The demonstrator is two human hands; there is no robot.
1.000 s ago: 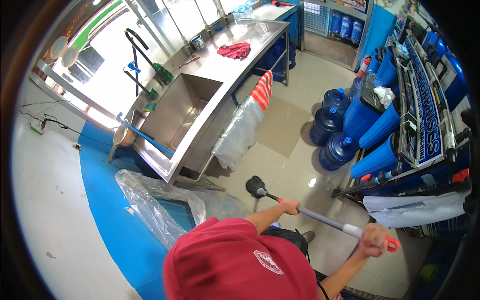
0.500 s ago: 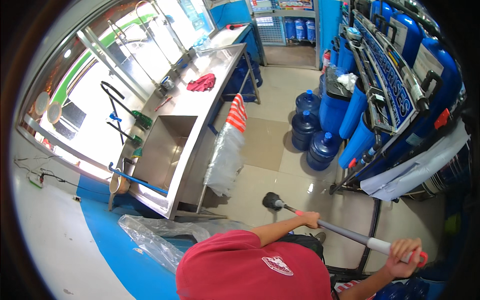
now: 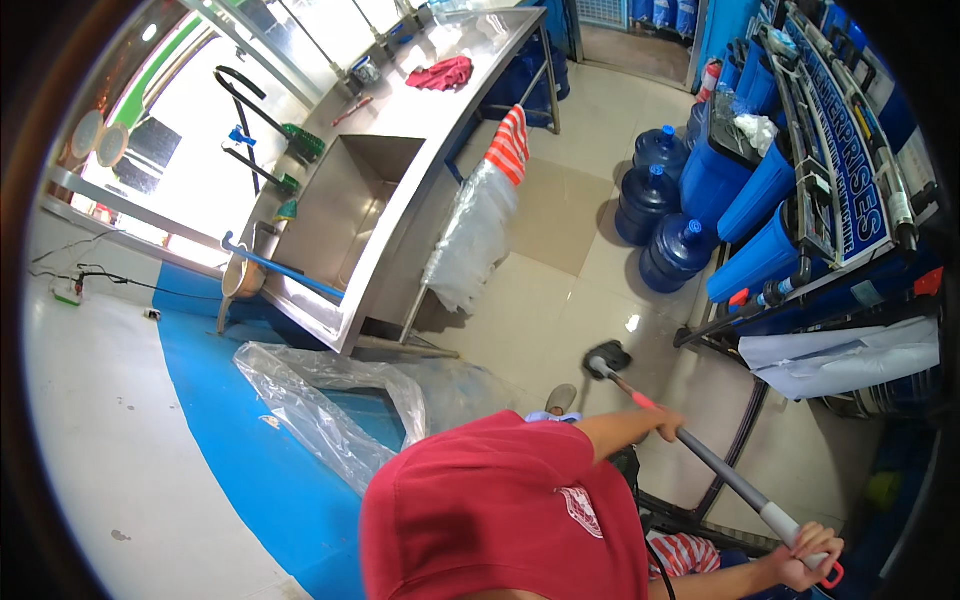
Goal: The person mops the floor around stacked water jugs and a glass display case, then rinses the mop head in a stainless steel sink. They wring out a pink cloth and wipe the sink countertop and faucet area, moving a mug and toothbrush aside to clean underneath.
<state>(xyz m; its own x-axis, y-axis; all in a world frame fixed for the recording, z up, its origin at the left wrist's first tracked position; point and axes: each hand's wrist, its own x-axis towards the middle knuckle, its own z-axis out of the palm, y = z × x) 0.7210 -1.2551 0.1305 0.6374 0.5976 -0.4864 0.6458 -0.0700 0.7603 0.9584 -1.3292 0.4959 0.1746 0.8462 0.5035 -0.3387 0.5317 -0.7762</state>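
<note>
A long-handled mop (image 3: 728, 468) slants across the lower right, its dark round head (image 3: 607, 358) resting on the tiled floor. My left hand (image 3: 667, 424) is wrapped around the grey handle just past its pink-red collar. Near the handle's far end, my right hand (image 3: 808, 556) grips the pale thick section beside a red loop. Both arms reach out from my red shirt (image 3: 500, 500). Close to the mop head, a grey shoe (image 3: 562, 399) shows on the floor.
A steel sink counter (image 3: 400, 180) runs along the left, with a red cloth (image 3: 440, 74) on it and plastic bags (image 3: 474, 235) hanging at its side. Blue water jugs (image 3: 676, 252) and a filter rack (image 3: 840, 180) stand right. Clear plastic sheeting (image 3: 320, 400) lies lower left.
The whole view has shifted, so the counter and jugs sit higher and farther right. The mop head has moved a little rightward over the floor, toward the rack. Both hands keep their hold.
</note>
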